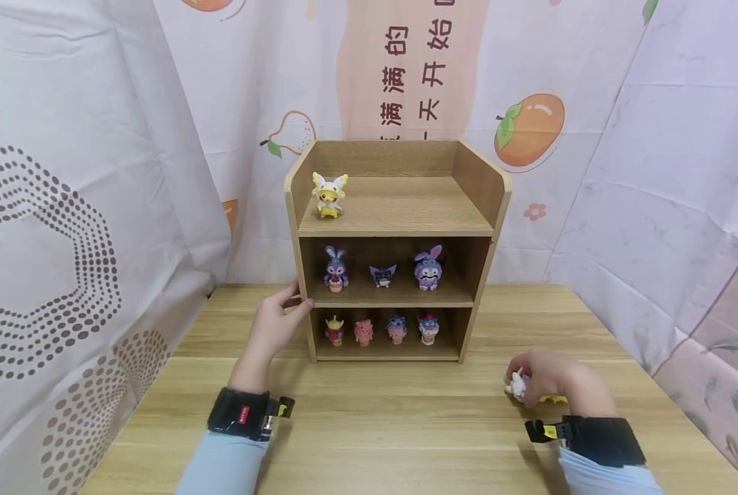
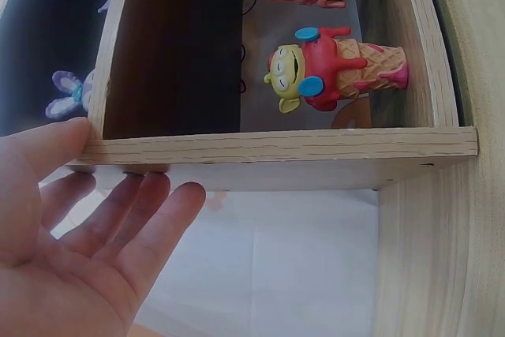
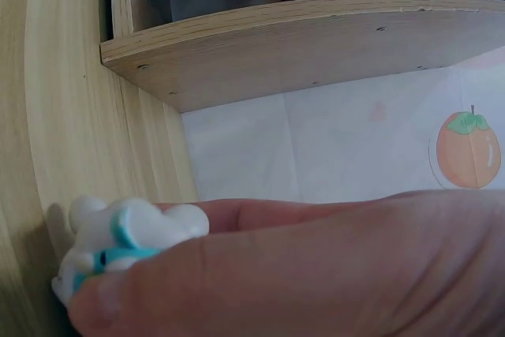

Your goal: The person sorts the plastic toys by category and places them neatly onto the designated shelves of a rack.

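Observation:
A small wooden display shelf (image 1: 393,295) with three levels stands on the table. My left hand (image 1: 274,324) holds its left side panel, thumb at the front edge and fingers (image 2: 162,226) against the outer face. Off to the shelf's right, low over the table, my right hand (image 1: 551,378) pinches a white figurine (image 3: 134,230) with turquoise trim between thumb and fingers. Part of that figurine is covered by the thumb. Something yellow (image 1: 554,399) shows under the right hand, mostly hidden.
A yellow-and-white figurine (image 1: 328,196) stands on the top level, at the left. The middle level has a purple rabbit figurine (image 1: 335,269) and two other purple figures. Several ice-cream-cone figurines (image 1: 364,332) line the bottom level. Printed cloth (image 1: 529,220) hangs behind.

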A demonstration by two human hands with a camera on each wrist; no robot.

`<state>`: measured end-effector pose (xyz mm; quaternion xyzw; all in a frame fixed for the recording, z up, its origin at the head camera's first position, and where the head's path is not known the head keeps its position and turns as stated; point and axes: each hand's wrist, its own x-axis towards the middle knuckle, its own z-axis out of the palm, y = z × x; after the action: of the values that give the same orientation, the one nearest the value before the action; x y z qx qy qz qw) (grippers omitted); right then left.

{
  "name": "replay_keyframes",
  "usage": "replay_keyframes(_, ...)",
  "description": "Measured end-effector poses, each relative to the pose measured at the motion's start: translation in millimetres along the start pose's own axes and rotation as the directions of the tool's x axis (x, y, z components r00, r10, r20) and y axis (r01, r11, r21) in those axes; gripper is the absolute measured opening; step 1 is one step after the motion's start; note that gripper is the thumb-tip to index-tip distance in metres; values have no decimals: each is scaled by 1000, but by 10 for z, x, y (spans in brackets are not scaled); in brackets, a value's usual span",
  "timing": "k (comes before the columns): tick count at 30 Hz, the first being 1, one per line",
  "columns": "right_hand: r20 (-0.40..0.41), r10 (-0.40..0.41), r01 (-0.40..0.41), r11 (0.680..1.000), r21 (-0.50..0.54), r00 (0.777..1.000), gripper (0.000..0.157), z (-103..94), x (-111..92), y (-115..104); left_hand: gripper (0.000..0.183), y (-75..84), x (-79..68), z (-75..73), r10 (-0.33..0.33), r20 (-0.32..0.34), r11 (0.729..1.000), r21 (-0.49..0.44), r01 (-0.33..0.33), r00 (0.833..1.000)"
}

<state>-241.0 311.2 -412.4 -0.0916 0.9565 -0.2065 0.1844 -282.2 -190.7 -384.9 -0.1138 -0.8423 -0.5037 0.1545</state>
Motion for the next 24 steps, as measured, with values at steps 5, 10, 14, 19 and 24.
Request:
replay_keyframes(5,-6,0,0,1000,14,1000,48,13,3,15,62,-7,1,0,9,-6,1000,4,-9,1000)
replay_keyframes(10,-23,-14,15,1000,18,1000,44,14,-1,24,61,-6,-3,3,7,-9,1000,0,-7,1000)
replay_keyframes(14,-33,-18,19,999,28,999,44,8,-1,20,61,-6,-1,5,-1,-4,1000,-3,1,1000)
replay_keyframes(19,-47,-31,33,999,29,998,42,14,1,24,62,-7,1,6,-5,-6,1000,-9,5,1000)
replay_keyframes(24,-63,-50,52,998,21,997,39,18,-4,24,62,-3,-2,6,-3,-8,1000,-13,3,1000)
